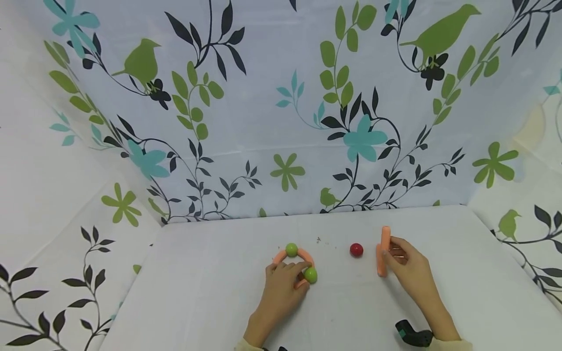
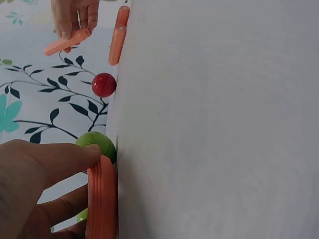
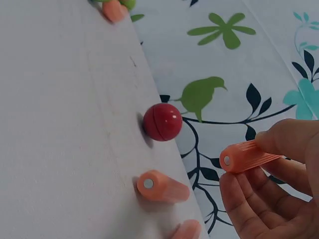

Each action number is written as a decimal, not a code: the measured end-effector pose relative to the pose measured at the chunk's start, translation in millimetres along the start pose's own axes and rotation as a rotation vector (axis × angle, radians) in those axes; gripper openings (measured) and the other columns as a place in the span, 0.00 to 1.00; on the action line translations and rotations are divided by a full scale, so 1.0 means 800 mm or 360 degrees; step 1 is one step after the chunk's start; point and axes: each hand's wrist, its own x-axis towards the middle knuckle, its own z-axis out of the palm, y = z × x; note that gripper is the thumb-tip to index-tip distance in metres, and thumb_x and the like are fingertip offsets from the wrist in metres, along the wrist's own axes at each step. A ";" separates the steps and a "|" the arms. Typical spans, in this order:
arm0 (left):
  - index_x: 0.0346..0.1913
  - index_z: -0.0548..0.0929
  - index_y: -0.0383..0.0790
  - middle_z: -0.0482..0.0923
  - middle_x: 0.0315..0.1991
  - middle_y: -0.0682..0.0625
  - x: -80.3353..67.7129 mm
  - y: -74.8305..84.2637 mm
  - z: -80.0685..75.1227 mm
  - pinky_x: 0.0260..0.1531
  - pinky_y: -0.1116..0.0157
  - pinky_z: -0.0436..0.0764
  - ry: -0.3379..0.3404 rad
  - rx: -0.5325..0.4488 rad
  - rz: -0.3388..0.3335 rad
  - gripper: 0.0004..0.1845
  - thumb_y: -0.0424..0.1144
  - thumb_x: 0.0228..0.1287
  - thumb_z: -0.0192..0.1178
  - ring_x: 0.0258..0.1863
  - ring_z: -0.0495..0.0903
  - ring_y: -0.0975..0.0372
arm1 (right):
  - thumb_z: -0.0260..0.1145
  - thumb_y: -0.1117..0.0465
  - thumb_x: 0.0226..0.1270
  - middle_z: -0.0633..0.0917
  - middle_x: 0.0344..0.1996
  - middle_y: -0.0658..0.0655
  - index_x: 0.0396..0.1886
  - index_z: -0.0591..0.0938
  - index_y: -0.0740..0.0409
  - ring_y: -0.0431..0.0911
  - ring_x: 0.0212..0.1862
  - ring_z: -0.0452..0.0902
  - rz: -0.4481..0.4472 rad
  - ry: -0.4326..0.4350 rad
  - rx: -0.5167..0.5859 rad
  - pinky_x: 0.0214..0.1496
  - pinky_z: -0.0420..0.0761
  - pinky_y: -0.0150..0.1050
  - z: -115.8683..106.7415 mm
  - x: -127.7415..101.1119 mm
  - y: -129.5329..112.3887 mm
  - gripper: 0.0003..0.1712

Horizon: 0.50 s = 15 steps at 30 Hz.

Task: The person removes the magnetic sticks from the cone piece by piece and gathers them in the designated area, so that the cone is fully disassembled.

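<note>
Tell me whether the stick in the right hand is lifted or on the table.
Lifted. The right hand pinches one orange stick clear of the table; another stick lies there.

left hand: we are touching the green ball and gripping the curved orange piece | red ball: lying beyond on the table | right hand: pinching one orange rod, another rod lying beside
</note>
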 end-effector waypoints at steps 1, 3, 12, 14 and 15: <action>0.60 0.86 0.53 0.85 0.36 0.61 0.000 0.000 -0.001 0.60 0.43 0.68 -0.0011 0.0000 0.0012 0.21 0.40 0.64 0.70 0.40 0.75 0.66 | 0.67 0.52 0.77 0.86 0.54 0.64 0.70 0.76 0.62 0.31 0.49 0.80 0.0023 -0.0017 0.0003 0.44 0.79 0.20 -0.005 0.001 0.001 0.29; 0.60 0.85 0.52 0.86 0.38 0.61 0.001 -0.002 -0.002 0.60 0.44 0.68 -0.0035 -0.0005 0.0030 0.21 0.41 0.64 0.69 0.41 0.76 0.66 | 0.65 0.49 0.77 0.86 0.55 0.64 0.70 0.76 0.61 0.32 0.50 0.81 0.0056 -0.0046 0.0004 0.44 0.80 0.20 -0.014 0.002 0.004 0.30; 0.60 0.84 0.50 0.82 0.33 0.64 0.000 -0.007 -0.004 0.63 0.42 0.66 -0.0151 -0.0074 0.0022 0.22 0.43 0.62 0.70 0.41 0.74 0.68 | 0.61 0.48 0.79 0.84 0.58 0.68 0.72 0.73 0.65 0.11 0.44 0.64 0.0105 -0.0003 -0.0073 0.45 0.70 0.11 -0.045 0.002 0.029 0.32; 0.61 0.84 0.51 0.82 0.33 0.65 -0.001 -0.007 -0.005 0.65 0.40 0.65 -0.0150 -0.0070 0.0034 0.23 0.44 0.62 0.71 0.42 0.75 0.67 | 0.61 0.48 0.79 0.84 0.58 0.69 0.72 0.73 0.65 0.12 0.44 0.64 0.0125 0.0005 -0.0103 0.43 0.71 0.12 -0.051 0.002 0.037 0.33; 0.61 0.84 0.50 0.82 0.33 0.65 -0.001 -0.007 -0.006 0.65 0.40 0.65 -0.0148 -0.0069 0.0040 0.23 0.44 0.62 0.71 0.42 0.75 0.67 | 0.61 0.48 0.79 0.84 0.58 0.69 0.73 0.73 0.65 0.14 0.45 0.66 0.0134 0.0008 -0.0126 0.42 0.72 0.15 -0.054 0.002 0.041 0.33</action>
